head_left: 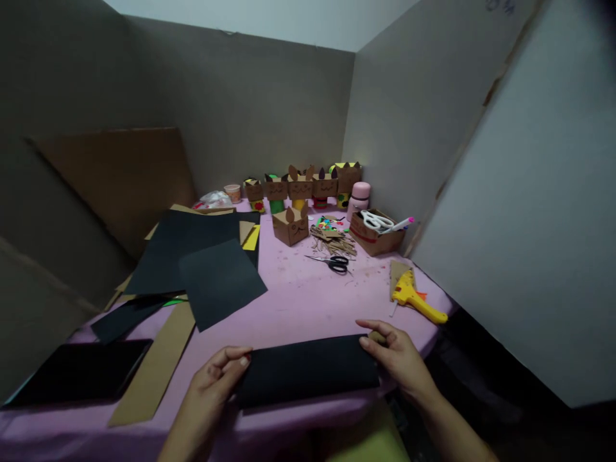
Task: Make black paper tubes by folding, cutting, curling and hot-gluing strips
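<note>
A rectangular strip of black paper [308, 372] is held level between my two hands, over the near edge of the pink-covered table. My left hand [216, 382] pinches its upper left corner between thumb and fingers. At the right end, the thumb of my right hand [397, 356] presses on the strip and the index finger reaches out above it. Some of the right fingers are hidden behind the paper. Large black sheets [224, 279] lie beyond my left hand. Black-handled scissors [337, 263] rest farther out, pointing left.
A yellow glue gun [411, 296] lies at the right edge. Behind it stands a cardboard box [378, 239] with white scissors and a pen. Several cardboard animal heads [301, 186] line the back beside a pink bottle [359, 200]. A black tablet-like slab [79, 372] and cardboard strip [154, 369] lie left.
</note>
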### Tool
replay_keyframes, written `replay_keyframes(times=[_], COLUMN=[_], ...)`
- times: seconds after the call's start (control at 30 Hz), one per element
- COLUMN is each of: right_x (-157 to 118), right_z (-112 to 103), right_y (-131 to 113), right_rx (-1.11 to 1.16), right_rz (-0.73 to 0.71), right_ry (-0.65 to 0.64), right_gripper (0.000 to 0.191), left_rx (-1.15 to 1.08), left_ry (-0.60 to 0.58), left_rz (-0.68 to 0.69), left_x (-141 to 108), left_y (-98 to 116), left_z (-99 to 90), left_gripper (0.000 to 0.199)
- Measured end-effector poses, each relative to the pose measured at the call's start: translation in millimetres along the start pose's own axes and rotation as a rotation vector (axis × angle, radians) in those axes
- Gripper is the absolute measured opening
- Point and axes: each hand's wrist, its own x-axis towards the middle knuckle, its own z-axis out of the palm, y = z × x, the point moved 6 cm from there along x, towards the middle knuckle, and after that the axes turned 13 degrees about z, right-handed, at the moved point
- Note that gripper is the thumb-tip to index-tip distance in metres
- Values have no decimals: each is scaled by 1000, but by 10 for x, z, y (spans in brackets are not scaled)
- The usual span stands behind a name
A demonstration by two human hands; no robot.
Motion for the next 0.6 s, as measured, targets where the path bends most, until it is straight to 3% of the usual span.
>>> replay_keyframes(times=[0.17,0.43,0.6], right_x=[5,6,8], right_z=[-15,-15,-11], right_y=[22,58,111], right_rx=[68,154,176], right_rz=[52,133,183], right_ry=[-5,-48,-89], right_gripper=[30,32,34], left_rx=[1,-128,-196], left_ry=[-57,-36,-55], left_rz=[-35,-125,-143], left_x=[23,-34,-33], left_y=[-60,-38,-63], left_z=[-33,46,70], left_gripper=[33,40,31])
